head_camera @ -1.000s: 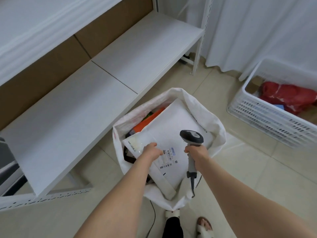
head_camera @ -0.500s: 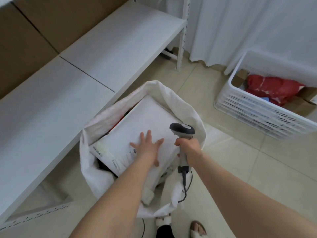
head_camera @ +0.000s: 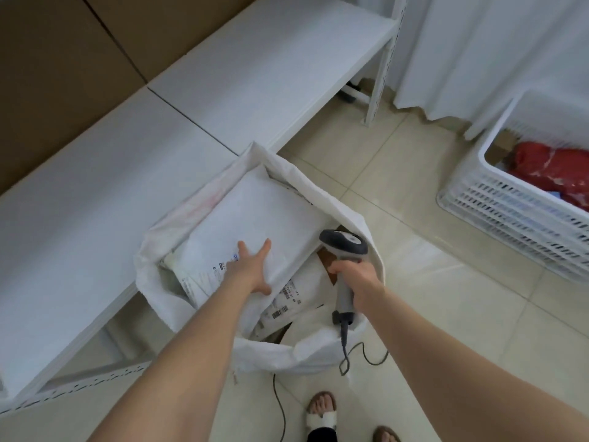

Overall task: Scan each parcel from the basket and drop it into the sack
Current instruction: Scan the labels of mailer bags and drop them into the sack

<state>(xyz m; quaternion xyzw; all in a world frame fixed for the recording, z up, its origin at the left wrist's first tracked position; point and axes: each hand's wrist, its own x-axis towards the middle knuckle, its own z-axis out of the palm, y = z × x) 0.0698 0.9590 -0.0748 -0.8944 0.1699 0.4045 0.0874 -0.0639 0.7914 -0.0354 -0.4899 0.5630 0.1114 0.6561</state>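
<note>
My left hand [head_camera: 251, 270] lies flat on the big white parcel [head_camera: 255, 215]. The fingers are straight and spread. They press on the parcel and do not grab it. The parcel is in the mouth of the sack [head_camera: 306, 349]. It lies slanted on top of other things in there. Another parcel with labels [head_camera: 294, 298] peeks out from under it, on the side close to me.

My right hand [head_camera: 354, 275] is curled tight round the handle of the scanner [head_camera: 344, 247]. The scanner's head is over the right side of the sack. Its cord [head_camera: 345, 355] hangs down to the floor [head_camera: 414, 202].

I think I am at the drop step, pushing this parcel down into the sack. It looks big for the sack, so it may need a good push to sit lower.

The basket [head_camera: 510, 215] stands on the floor, well off to my right. A red parcel [head_camera: 554, 167] lies in it. I think the next move is to lift my left hand away, turn to the basket and pick up that red parcel. Then I must find its label and aim the scanner at it. I should mind the cord, which runs close by my foot [head_camera: 322, 409].
</note>
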